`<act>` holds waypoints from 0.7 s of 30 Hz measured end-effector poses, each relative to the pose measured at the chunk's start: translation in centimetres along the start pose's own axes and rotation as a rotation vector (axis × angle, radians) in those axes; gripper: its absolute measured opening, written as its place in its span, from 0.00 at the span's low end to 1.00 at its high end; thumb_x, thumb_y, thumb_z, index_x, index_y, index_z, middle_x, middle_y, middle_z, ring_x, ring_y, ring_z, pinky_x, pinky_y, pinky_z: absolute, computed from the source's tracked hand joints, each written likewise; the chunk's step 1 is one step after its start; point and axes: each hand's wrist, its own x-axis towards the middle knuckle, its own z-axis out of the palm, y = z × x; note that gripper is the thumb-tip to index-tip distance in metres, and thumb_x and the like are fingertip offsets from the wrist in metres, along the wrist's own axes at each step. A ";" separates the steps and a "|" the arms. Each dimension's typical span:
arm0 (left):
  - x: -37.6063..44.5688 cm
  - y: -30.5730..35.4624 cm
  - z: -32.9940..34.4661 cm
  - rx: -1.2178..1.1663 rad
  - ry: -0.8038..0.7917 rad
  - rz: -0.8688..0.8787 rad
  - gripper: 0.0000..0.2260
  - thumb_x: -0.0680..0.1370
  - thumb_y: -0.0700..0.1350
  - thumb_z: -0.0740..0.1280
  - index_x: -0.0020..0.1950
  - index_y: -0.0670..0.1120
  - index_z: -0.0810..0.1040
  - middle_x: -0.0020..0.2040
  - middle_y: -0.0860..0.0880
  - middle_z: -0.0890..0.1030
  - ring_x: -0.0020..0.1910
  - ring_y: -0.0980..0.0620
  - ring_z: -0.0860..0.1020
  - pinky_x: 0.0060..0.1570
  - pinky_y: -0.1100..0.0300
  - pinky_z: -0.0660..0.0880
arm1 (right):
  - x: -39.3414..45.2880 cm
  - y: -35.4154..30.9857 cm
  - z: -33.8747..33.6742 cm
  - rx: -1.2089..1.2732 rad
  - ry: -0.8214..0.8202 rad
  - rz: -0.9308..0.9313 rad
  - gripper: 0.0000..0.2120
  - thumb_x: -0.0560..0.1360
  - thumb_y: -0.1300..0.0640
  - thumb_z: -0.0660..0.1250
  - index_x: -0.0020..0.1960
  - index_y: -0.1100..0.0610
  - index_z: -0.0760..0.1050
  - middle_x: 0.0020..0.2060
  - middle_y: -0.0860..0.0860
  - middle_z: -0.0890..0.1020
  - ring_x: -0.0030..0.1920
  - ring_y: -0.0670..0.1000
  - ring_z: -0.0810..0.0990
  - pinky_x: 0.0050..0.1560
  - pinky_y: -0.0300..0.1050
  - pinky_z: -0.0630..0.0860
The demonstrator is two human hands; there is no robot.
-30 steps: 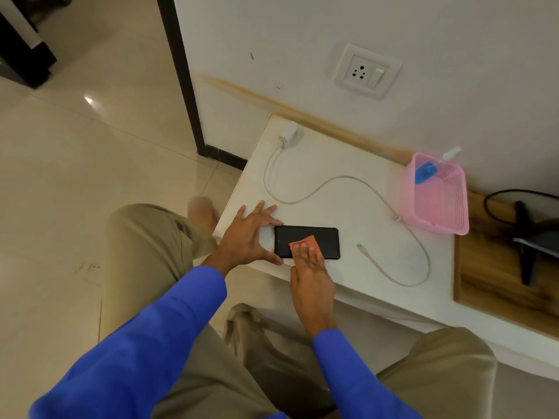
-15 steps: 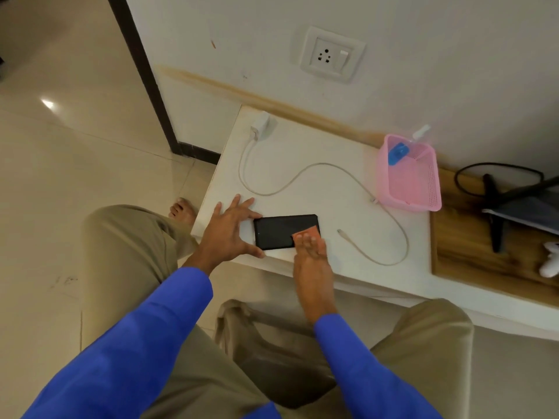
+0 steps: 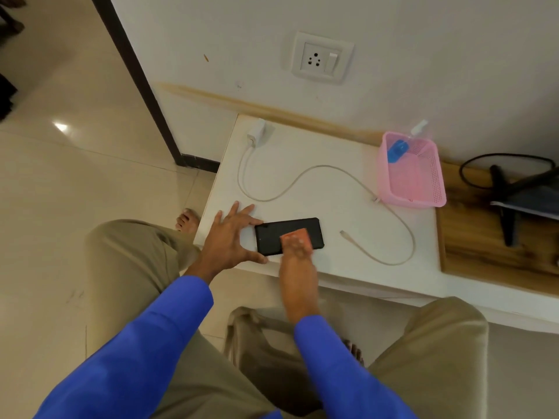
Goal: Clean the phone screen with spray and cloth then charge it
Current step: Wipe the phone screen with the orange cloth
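Note:
A black phone point(image 3: 272, 235) lies flat near the front edge of the white table point(image 3: 317, 152). My left hand point(image 3: 231, 238) braces the phone's left end between thumb and spread fingers. My right hand point(image 3: 298, 267) presses an orange cloth point(image 3: 298, 234) flat on the right half of the screen. A white charger brick point(image 3: 256, 133) stands at the table's far left corner; its cable point(image 3: 305, 173) loops across the table, with the free plug point(image 3: 344, 234) lying right of the phone. A spray bottle point(image 3: 399, 146) with a blue label leans in the pink basket point(image 3: 423, 201).
A wall socket point(image 3: 320, 58) with a switch sits above the table. To the right lies a wooden board point(image 3: 472, 249) with a black stand point(image 3: 508, 207) and black cord. The table's left edge drops to tiled floor beside a dark door frame point(image 3: 142, 83).
My right hand has slid the orange cloth back and forth over the screen, now near its right half. My left hand keeps bracing the phone's left end. The camera has shifted.

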 end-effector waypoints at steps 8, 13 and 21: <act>-0.2 -0.2 -0.1 -0.001 -0.018 -0.017 0.41 0.61 0.65 0.83 0.71 0.59 0.75 0.84 0.55 0.58 0.85 0.52 0.44 0.81 0.47 0.37 | 0.6 6.1 -0.9 0.015 0.029 -0.169 0.29 0.76 0.70 0.67 0.75 0.56 0.70 0.73 0.54 0.73 0.73 0.49 0.71 0.74 0.43 0.66; 0.3 0.0 -0.3 0.029 -0.029 -0.011 0.40 0.62 0.62 0.83 0.72 0.59 0.75 0.84 0.57 0.57 0.85 0.51 0.45 0.81 0.45 0.39 | -0.3 0.1 0.5 -0.023 0.038 -0.046 0.33 0.71 0.73 0.70 0.75 0.65 0.68 0.71 0.66 0.71 0.71 0.64 0.73 0.70 0.54 0.69; 0.0 -0.2 -0.3 0.002 -0.016 -0.020 0.41 0.61 0.63 0.83 0.71 0.60 0.75 0.84 0.56 0.58 0.85 0.52 0.45 0.80 0.47 0.37 | 0.3 5.3 -1.5 0.004 0.123 -0.057 0.32 0.67 0.77 0.70 0.69 0.63 0.75 0.66 0.61 0.78 0.65 0.59 0.79 0.61 0.55 0.79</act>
